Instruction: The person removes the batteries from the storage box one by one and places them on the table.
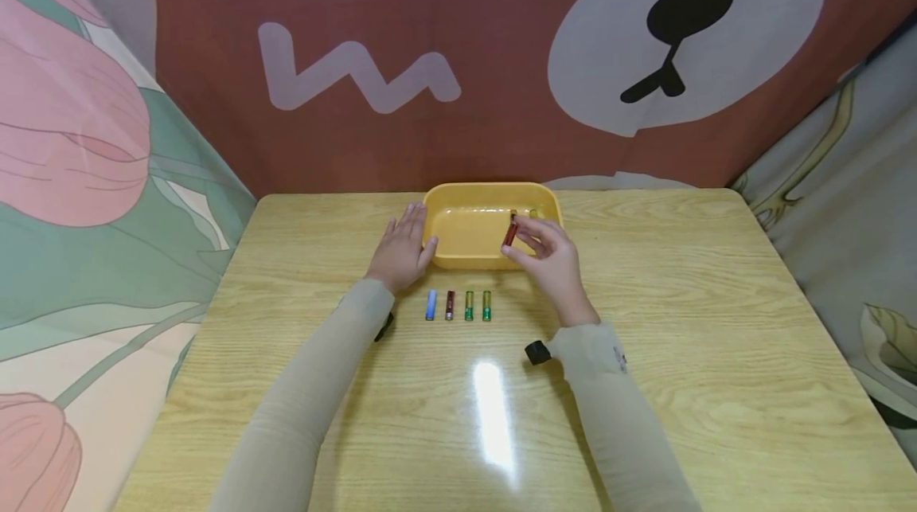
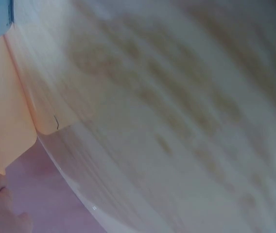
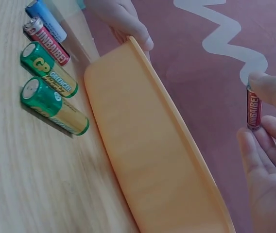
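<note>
Right fingers (image 1: pixel 540 230) pinch a red battery (image 3: pixel 254 108) over the tray (image 3: pixel 128 111), with straight left fingers (image 1: pixel 410 220) and 4 batteries (image 1: pixel 469 305) nearby.

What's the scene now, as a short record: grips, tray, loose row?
Left grip: touches left end of yellow rectangular plastic tray
Right grip: pinches red cylindrical battery above tray's right half
Row on light wood-grain table, left to right in head view: blue cylindrical battery, second red battery, green-and-gold cylindrical battery, its twin
Tray contents: yellowish item, far right; too small to identify
</note>
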A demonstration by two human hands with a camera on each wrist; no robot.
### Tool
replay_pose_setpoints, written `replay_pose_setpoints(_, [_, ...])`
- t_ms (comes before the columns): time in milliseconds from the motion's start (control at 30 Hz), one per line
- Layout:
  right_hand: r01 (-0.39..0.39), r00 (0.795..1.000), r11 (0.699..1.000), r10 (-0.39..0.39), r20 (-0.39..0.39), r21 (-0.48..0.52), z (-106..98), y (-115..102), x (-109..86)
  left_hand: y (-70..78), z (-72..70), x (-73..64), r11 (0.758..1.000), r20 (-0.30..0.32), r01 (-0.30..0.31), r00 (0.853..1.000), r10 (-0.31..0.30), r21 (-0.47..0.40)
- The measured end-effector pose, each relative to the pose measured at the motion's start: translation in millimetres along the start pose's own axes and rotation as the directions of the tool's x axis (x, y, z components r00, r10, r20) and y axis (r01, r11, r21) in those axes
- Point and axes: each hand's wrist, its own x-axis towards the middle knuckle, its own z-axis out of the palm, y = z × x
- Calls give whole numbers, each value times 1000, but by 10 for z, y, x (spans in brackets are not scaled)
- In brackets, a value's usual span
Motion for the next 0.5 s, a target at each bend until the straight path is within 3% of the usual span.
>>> replay_pose_setpoints(500, [2, 995, 999, -7, 101, 51, -70, 129, -186, 3, 13, -1, 1000, -15, -5, 1000, 5, 1])
